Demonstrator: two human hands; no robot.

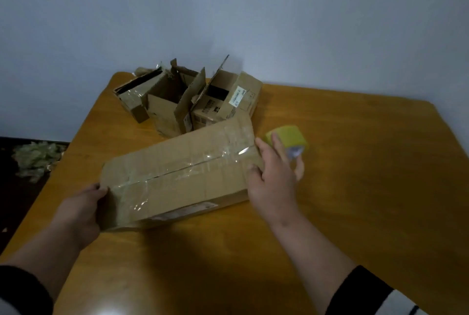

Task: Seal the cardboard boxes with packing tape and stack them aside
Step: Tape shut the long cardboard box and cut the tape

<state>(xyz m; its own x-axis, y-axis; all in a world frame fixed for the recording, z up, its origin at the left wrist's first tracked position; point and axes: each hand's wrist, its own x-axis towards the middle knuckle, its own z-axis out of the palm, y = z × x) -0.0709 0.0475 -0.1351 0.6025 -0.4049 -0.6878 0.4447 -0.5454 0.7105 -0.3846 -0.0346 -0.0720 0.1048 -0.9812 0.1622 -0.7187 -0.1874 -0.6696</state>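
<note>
A long flat cardboard box (193, 175) lies slanted across the middle of the wooden table (355, 187). Clear tape runs along its top seam and over its left end. My left hand (78, 210) grips the box's near-left end, thumb on top. My right hand (274, 177) hovers at the box's right end with its fingers spread. The thumb is by the box's edge, and the fingers reach over a yellowish roll of packing tape (291, 137) just right of the box. These fingers are blurred, and I cannot tell whether they touch the roll.
Three smaller cardboard boxes stand at the table's back left with flaps up: one at the left (132, 96), one in the middle (170, 106), one at the right (228, 99). A heap of crumpled used tape (35, 160) lies on the dark floor to the left.
</note>
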